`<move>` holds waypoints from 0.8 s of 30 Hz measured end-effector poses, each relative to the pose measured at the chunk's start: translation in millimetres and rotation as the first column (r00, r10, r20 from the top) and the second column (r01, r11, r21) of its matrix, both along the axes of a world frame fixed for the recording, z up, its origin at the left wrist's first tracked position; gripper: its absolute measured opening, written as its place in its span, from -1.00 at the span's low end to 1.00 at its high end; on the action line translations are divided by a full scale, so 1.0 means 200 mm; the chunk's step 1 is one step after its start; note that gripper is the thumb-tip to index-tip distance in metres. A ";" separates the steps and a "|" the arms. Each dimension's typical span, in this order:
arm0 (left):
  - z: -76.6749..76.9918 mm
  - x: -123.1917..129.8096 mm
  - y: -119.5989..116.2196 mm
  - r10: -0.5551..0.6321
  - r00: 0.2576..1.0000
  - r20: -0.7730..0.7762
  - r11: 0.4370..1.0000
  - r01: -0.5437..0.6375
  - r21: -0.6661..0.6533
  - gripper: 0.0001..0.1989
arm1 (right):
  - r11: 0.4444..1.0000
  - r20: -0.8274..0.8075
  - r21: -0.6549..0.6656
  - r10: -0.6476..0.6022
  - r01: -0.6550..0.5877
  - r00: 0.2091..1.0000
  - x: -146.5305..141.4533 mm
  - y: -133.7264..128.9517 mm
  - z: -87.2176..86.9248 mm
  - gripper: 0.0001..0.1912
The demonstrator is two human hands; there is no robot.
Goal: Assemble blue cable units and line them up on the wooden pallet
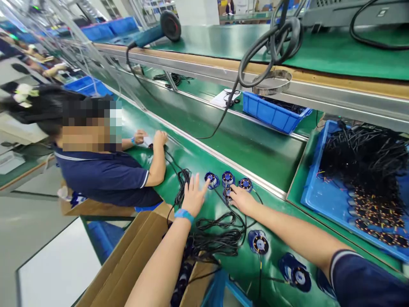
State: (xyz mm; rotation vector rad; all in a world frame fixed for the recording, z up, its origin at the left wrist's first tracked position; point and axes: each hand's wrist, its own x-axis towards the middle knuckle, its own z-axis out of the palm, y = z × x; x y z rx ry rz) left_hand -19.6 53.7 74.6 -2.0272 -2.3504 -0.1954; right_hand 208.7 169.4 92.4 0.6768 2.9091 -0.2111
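My left hand (pixel 193 197) is open with its fingers spread, a blue band round its wrist. Its thumb side is at a round blue motor part (pixel 211 181) with a ring of copper-coloured coils; whether they touch I cannot tell. My right hand (pixel 240 198) has its fingers closed on a similar blue motor part (pixel 228 194), partly hidden by them. Close by stand two more such parts, one behind (pixel 228 177) and one to the right (pixel 245 184). Bundled black cables (pixel 217 241) lie in front of my hands.
More blue motor parts (pixel 258 242) lie nearer on the green bench. A blue tray (pixel 308 187) of wired parts stands at right, a cardboard box (pixel 128 251) at front left. A co-worker (pixel 102 175) works at left. Overhead, a shelf (pixel 204 70) carries hanging cable and a hose clamp (pixel 271 83).
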 end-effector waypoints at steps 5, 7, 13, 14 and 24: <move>-0.12 -0.04 0.40 -0.307 0.951 -0.033 0.947 0.302 -0.112 -0.26 | 1.000 -0.079 -0.022 -0.024 0.022 0.997 0.01 0.00 -0.06 -0.74; -0.17 -0.04 0.42 -0.346 0.938 -0.030 0.935 0.343 -0.091 -0.44 | 0.998 -0.087 -0.045 -0.056 0.052 0.995 0.02 -0.01 -0.08 -0.74; -0.19 0.02 0.35 -0.365 0.931 0.006 0.930 0.365 -0.043 -0.63 | 0.986 -0.152 -0.141 -0.113 0.091 0.982 0.03 -0.01 -0.10 -0.67; -0.17 0.04 0.35 -0.338 0.941 0.029 0.939 0.339 -0.054 -0.64 | 0.981 -0.167 -0.166 -0.126 0.098 0.978 0.04 -0.01 -0.10 -0.63; -0.14 0.15 0.28 0.059 0.975 0.215 0.998 -0.051 -0.042 -0.72 | 0.962 -0.199 -0.210 -0.218 0.176 0.955 0.10 -0.02 -0.07 -0.54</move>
